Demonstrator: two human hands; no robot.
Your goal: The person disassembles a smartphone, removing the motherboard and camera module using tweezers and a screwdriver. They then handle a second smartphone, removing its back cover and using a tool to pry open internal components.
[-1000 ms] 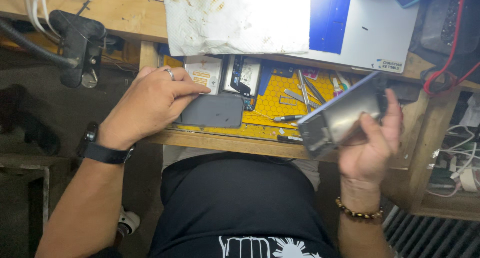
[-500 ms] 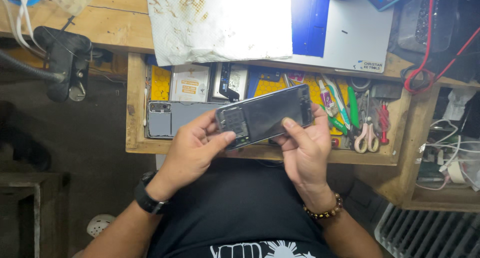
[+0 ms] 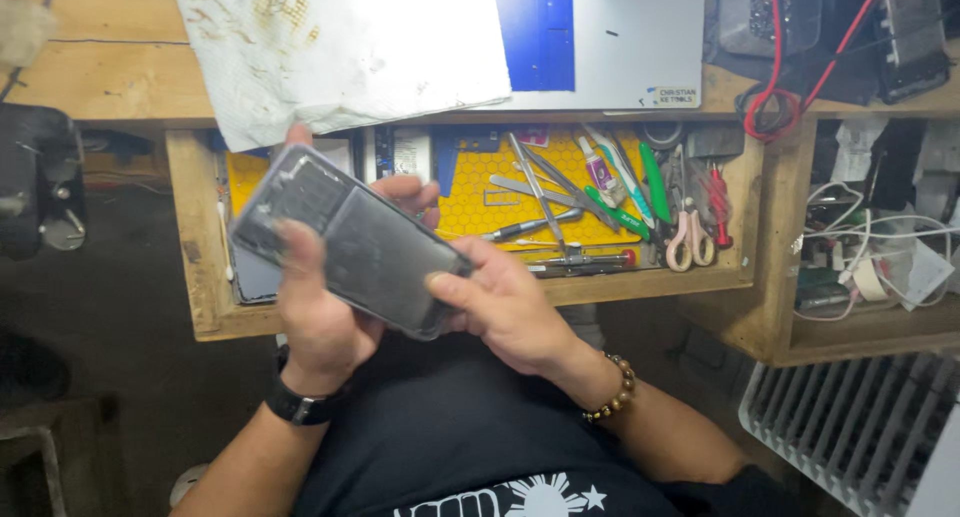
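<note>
Both my hands hold a flat grey phone body (image 3: pixel 350 237) over my lap, in front of an open wooden drawer (image 3: pixel 200 277). My left hand (image 3: pixel 320 317) grips it from below, thumb on its upper face and fingertips curling over the far edge. My right hand (image 3: pixel 500 307) pinches its lower right corner with the thumb on top. The phone is tilted, its camera end up and to the left. A black watch sits on my left wrist, and a beaded bracelet on my right.
The drawer holds a yellow mat (image 3: pixel 500 192) with tweezers (image 3: pixel 540 192), screwdrivers, pink-handled scissors (image 3: pixel 685 242) and small tubes. Above, the bench carries a stained white cloth (image 3: pixel 340 47) and a white-and-blue pad (image 3: pixel 610 37). Red cables (image 3: pixel 780 87) hang right; a white grille (image 3: pixel 860 427) lies lower right.
A second ago my left hand lay on a dark phone in the drawer while my right held the grey one alone. Now both grip the grey phone, which has swung leftward.
</note>
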